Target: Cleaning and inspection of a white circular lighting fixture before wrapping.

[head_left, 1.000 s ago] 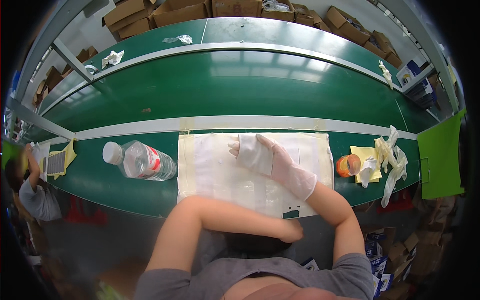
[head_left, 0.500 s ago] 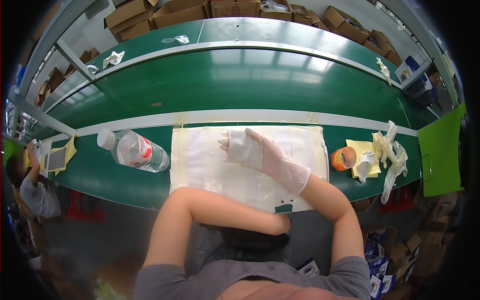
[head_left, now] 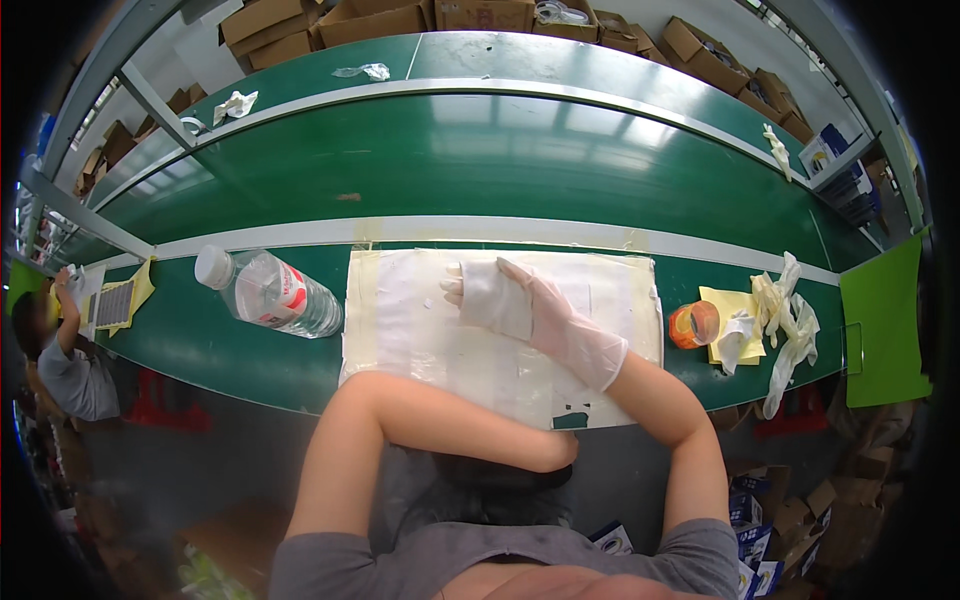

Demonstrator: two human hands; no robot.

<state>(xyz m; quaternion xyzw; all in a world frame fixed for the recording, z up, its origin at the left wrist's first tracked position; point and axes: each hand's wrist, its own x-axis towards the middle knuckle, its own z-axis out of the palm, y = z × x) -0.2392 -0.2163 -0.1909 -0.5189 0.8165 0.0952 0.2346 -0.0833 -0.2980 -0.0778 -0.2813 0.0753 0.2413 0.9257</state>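
My right hand point(head_left: 497, 297), in a thin translucent glove, lies palm down on a white mat point(head_left: 400, 320) taped to the green bench. Its fingers point left, its thumb sticks out, and nothing is in it. My bare left forearm crosses in front of my body below the bench edge. My left hand point(head_left: 556, 452) is tucked under my right arm, with its fingers hidden. A clear plastic water bottle point(head_left: 268, 293) with a white cap lies on its side just left of the mat.
Right of the mat sit a roll of orange tape point(head_left: 693, 324), a yellow pad point(head_left: 728, 307) and a heap of pale gloves point(head_left: 789, 320). A green conveyor belt point(head_left: 480, 160) runs behind. Cardboard boxes point(head_left: 380, 18) line the far side. Another person point(head_left: 60, 350) works at far left.
My gloved right hand stays flat on the mat in about the same place. The whole view has shifted slightly with my head.
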